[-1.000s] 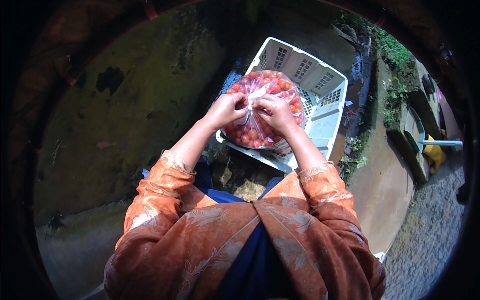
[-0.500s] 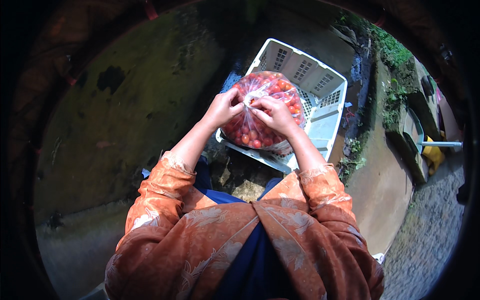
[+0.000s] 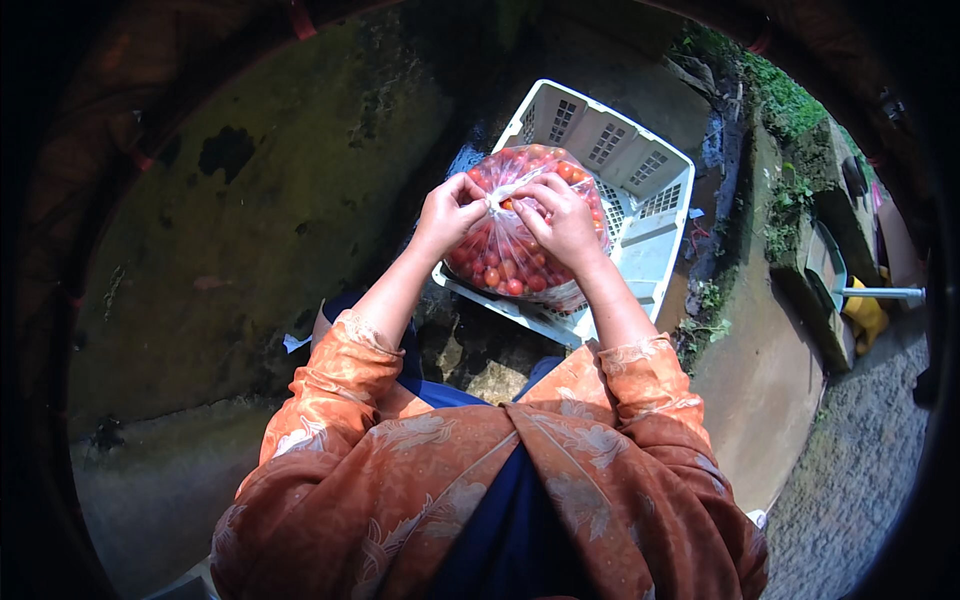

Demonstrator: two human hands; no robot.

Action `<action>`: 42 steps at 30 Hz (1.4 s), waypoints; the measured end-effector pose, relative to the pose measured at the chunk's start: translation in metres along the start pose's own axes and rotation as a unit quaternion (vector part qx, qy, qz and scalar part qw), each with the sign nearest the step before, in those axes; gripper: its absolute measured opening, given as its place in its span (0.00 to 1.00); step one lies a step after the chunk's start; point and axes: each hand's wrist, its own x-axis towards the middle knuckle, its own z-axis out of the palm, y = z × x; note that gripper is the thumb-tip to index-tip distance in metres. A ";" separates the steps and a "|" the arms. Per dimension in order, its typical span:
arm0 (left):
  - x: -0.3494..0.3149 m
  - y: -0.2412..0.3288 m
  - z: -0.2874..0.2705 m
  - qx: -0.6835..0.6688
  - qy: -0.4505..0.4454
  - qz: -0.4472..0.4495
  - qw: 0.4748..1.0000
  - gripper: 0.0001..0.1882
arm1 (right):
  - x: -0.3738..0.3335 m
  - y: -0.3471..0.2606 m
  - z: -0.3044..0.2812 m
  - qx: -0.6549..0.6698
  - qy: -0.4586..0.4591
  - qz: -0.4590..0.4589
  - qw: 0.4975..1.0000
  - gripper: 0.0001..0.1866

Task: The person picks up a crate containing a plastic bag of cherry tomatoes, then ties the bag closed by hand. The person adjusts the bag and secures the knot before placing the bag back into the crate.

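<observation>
A clear plastic bag full of small red tomatoes sits in the left part of a white plastic crate. Its mouth is gathered and twisted at the top. My left hand pinches the gathered plastic from the left, thumb and fingers closed. From the right, my right hand has its fingers curled and pinched on the same gathered neck. The fingertips of both hands nearly meet there, and the exact grip on the plastic is partly hidden.
The crate stands tilted on wet, dark concrete ground. At the right run green plants and a raised concrete edge. A yellow object and a pale blue-grey handle lie at the far right. A white scrap lies left of my legs.
My right hand has turned and its fingers have bunched up at the bag's neck. My left hand has shifted slightly. The bag and crate have stayed nearly in place.
</observation>
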 end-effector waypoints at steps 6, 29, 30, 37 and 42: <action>0.009 0.009 0.001 -0.026 -0.021 -0.095 0.995 0.04 | 0.006 -0.009 0.010 -0.089 -0.040 -0.042 0.994 0.08; 0.005 -0.015 0.006 -0.249 -0.086 -0.160 0.951 0.09 | 0.024 0.042 0.019 0.113 -0.198 0.052 0.972 0.09; -0.001 -0.012 0.008 -0.225 -0.082 -0.101 0.966 0.12 | 0.022 0.044 0.020 0.127 -0.190 0.062 0.972 0.10; -0.019 0.002 0.022 0.051 0.039 0.036 0.997 0.12 | 0.015 0.041 0.018 0.161 -0.139 0.073 0.974 0.08; -0.020 -0.004 0.032 -0.314 0.118 -0.094 0.937 0.08 | 0.013 0.031 0.017 0.235 -0.102 0.160 0.953 0.11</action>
